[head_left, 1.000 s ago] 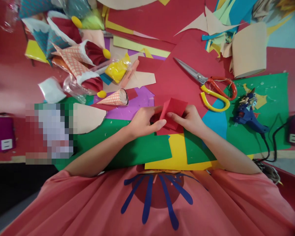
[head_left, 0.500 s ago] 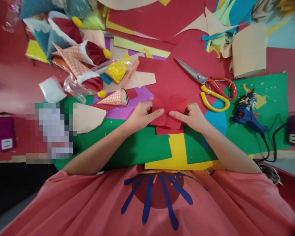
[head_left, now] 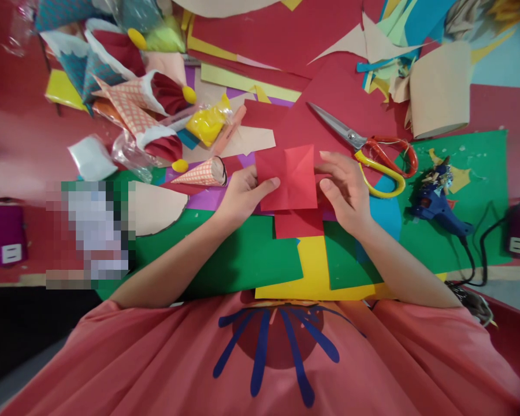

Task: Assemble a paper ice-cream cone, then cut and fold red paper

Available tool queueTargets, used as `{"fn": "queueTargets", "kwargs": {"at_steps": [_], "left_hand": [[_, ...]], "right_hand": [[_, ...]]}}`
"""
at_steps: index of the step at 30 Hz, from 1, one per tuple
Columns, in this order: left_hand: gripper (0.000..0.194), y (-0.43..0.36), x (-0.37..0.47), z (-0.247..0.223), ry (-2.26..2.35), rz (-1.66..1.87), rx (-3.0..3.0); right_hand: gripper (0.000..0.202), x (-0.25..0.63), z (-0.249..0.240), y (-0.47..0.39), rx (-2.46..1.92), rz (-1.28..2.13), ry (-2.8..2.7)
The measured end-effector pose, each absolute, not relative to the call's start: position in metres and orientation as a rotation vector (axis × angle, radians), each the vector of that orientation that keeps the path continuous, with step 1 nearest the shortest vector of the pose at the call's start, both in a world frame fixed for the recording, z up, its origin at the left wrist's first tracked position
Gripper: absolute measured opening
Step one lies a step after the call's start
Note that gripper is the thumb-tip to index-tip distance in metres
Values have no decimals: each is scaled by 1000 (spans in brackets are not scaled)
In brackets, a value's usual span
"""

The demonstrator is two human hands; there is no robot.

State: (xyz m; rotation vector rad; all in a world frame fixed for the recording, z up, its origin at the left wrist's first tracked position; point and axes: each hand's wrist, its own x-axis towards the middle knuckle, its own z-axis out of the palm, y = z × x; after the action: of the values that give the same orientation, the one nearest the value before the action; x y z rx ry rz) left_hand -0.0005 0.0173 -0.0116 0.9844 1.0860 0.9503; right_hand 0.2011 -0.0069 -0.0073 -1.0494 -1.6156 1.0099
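A creased square of red paper (head_left: 295,179) is held up over the table, pinched at its left edge by my left hand (head_left: 242,196), thumb on top. Just off the paper's right edge, my right hand (head_left: 346,190) has its thumb and fingers apart with nothing between them. Below the square, part of another red paper piece (head_left: 299,224) shows on the sheets. Scissors (head_left: 357,138) with one red and one yellow handle lie beyond my right hand. Left of my left hand rests a small checked paper cone (head_left: 203,172).
A blue glue gun (head_left: 437,205) with a black cord lies on green paper (head_left: 485,173) at the right. Ice-cream-like paper cones (head_left: 130,104) and plastic packets crowd the upper left. A beige paper cylinder (head_left: 442,89) stands among scraps at the upper right.
My right hand has let go of the red paper and opened to its right. The paper, still in my left hand, has shifted slightly up and lies flatter to view.
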Motion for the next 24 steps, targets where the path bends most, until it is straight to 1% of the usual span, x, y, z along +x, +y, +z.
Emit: {"fn": "queueTargets", "kwargs": {"at_steps": [5, 8, 14, 16, 20, 24], "left_hand": [[29, 17, -1, -10, 1094, 952, 1006], [29, 17, 0, -8, 1061, 940, 1010], [33, 16, -1, -12, 999, 907, 1074], [36, 16, -3, -13, 992, 917, 1128], [47, 17, -7, -13, 974, 990, 1206], [39, 17, -7, -18, 852, 1209, 1401]], "right_hand": [[49, 203, -6, -4, -949, 809, -1888], [43, 202, -5, -2, -982, 762, -1958], [16, 202, -1, -1, -1082, 964, -1776], [10, 202, -2, -1, -1121, 997, -1709], [10, 203, -7, 1, -1124, 1050, -1548], [11, 203, -11, 2, -1062, 1082, -1428]]}}
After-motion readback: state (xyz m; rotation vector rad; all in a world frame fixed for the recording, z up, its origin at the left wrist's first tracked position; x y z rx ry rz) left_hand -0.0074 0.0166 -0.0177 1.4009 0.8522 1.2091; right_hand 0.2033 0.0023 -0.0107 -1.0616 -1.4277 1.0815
